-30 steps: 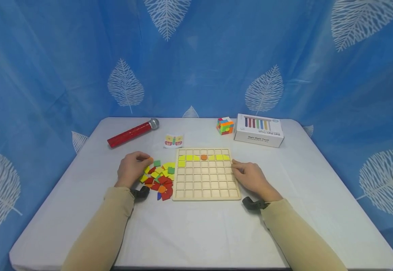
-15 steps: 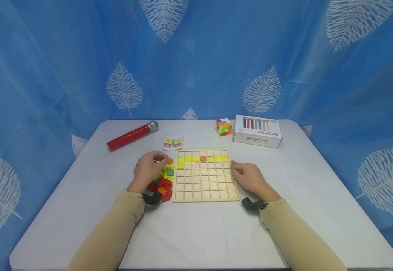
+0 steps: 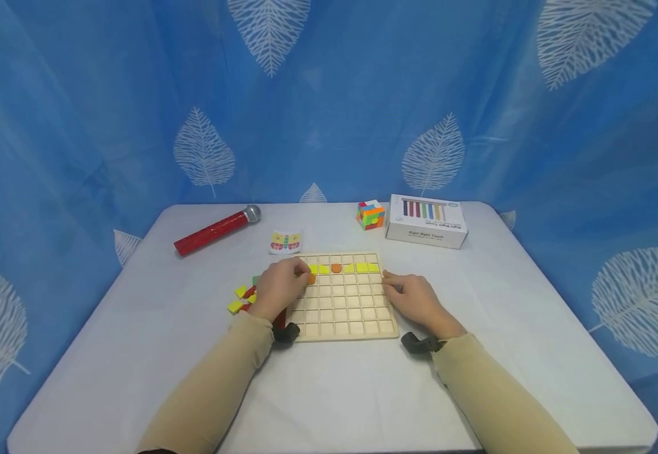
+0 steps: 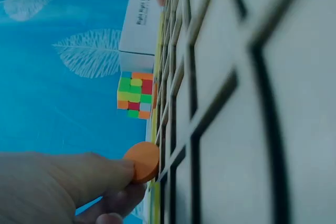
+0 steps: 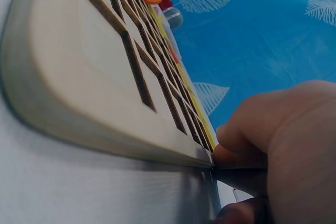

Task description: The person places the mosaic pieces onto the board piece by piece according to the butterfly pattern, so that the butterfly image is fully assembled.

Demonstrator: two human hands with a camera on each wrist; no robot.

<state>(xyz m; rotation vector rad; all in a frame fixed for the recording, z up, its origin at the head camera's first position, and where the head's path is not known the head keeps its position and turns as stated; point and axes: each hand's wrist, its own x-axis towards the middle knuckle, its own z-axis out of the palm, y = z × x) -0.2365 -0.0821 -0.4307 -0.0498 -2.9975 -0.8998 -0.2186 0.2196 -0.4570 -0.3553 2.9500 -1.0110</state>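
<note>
I'm pinching an orange disc (image 4: pixel 144 160) in my left hand's (image 3: pixel 279 285) fingers at the far-left part of the wooden grid board (image 3: pixel 354 301); my right hand (image 3: pixel 416 300) is gripping its right edge. Seemingly I'm placing; next is calling for levelling over a square. My left arm is hiding some loose tiles (image 3: pixel 235 307); disc-board contact is staying unclear.

A white-topped, round-cornered table (image 3: pixel 329 391) was enclosed beyond its far edge and along both side edges by a creased, bright blue curtain (image 3: pixel 329 113). Large white skeleton-leaf prints (image 3: pixel 204 148) were scattered across the curtain, and a pale sheen (image 3: pixel 510 120) was caught above the table's far right corner.
</note>
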